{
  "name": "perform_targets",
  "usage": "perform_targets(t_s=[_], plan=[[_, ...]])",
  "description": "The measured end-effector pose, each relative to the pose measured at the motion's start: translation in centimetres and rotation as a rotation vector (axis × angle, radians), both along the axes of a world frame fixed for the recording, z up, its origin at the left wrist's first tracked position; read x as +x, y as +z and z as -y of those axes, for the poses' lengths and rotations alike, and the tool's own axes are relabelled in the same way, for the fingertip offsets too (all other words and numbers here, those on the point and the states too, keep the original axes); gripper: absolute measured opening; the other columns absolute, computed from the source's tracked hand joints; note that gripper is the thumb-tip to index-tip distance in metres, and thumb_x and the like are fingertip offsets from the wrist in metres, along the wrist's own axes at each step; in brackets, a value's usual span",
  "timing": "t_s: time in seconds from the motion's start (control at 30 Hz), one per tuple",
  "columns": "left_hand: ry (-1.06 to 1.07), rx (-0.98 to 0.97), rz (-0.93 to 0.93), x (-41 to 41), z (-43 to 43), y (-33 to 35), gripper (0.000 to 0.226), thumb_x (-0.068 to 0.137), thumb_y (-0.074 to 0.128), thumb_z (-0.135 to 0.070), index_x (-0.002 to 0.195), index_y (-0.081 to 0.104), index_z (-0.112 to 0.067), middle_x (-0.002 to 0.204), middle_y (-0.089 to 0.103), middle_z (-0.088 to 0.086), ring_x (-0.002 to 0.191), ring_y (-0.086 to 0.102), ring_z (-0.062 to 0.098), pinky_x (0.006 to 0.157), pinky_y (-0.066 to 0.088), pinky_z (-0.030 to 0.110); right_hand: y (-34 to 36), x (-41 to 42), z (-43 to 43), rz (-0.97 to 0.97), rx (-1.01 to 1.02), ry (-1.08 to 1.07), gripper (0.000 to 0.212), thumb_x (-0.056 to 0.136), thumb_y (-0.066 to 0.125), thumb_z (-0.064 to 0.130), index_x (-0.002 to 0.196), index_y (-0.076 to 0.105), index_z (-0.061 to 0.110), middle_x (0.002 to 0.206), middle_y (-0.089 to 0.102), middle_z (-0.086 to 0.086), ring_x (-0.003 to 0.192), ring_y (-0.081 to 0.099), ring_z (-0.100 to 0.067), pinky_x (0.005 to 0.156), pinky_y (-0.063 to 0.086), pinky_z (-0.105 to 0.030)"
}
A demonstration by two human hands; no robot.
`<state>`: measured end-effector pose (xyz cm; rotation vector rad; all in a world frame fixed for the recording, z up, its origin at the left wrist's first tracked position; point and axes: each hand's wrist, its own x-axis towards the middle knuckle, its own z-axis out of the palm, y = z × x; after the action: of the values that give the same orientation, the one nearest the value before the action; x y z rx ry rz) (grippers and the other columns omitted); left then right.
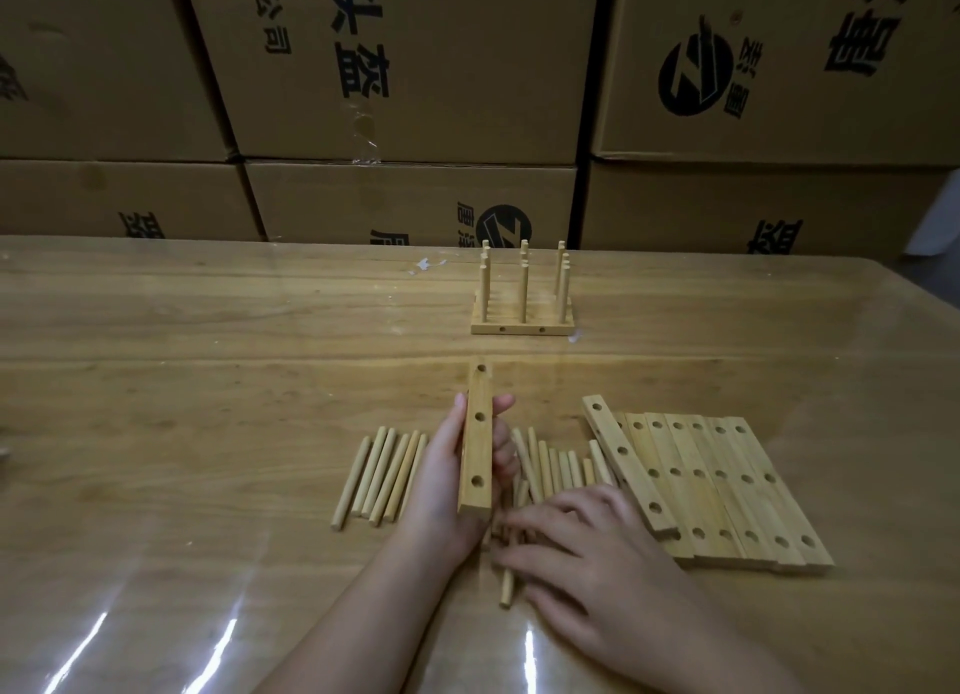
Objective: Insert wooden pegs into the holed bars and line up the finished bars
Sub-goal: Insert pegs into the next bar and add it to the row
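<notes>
here | left hand (439, 488) clenched round holed bar (479, 449), frame centre | right hand (587, 553) released, fingers flat on loose pegs (544, 467), lower centre | finished bars (522, 325) stood upper centre | empty bars (727, 485) lay right of centre

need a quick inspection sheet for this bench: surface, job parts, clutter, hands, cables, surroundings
surface: wooden table under a glossy clear cover, with glare streaks near the front edge
job's things: held bar with three empty holes; loose pegs in two groups either side of it; empty bars laid side by side at right, one tilted bar lying on top; finished bars with upright pegs lined up farther back
clutter: small white scraps near the far edge
grippers: left hand grips the held bar; right hand rests on the pegs, fingers stretched out
cables: nothing seen
surroundings: stacked cardboard boxes with black print behind the table
</notes>
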<state>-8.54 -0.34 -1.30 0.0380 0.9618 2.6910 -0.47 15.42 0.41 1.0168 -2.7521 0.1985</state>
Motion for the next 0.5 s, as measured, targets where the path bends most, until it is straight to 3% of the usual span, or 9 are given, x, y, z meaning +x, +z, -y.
perform_targets(t_s=[0.17,0.4,0.5], plan=[[-0.030,-0.009,0.001,0.23,-0.12,0.16,0.044,0.090,0.049,-0.042,0.099,0.072,-0.005,0.060,0.047,0.000,0.051,0.046,0.010,0.049,0.043,0.022,0.24,0.09,-0.14,-0.054,-0.022,0.045,0.031,0.080,0.053,0.029,0.106,0.064,0.041,0.115,0.058,0.025,0.099,0.056,-0.005,0.087,0.045,-0.024],[-0.051,0.010,0.013,0.63,-0.13,0.36,0.045,0.092,0.047,-0.041,0.106,0.067,-0.003,0.062,0.047,0.000,0.052,0.047,0.010,0.050,0.044,0.023,-0.21,0.13,0.11,-0.092,-0.024,0.063,0.020,0.073,0.073,0.025,0.091,0.068,0.032,0.103,0.063,0.012,0.092,0.059,-0.010,0.076,0.050,-0.023],[-0.060,0.007,0.011,0.59,-0.17,0.46,0.046,0.093,0.045,-0.041,0.107,0.066,-0.003,0.062,0.046,0.000,0.052,0.046,0.010,0.051,0.044,0.022,0.16,0.23,-0.18,-0.087,-0.071,0.014,0.012,0.077,0.061,0.030,0.087,0.064,0.034,0.095,0.057,0.008,0.085,0.056,-0.011,0.070,0.044,-0.019]])
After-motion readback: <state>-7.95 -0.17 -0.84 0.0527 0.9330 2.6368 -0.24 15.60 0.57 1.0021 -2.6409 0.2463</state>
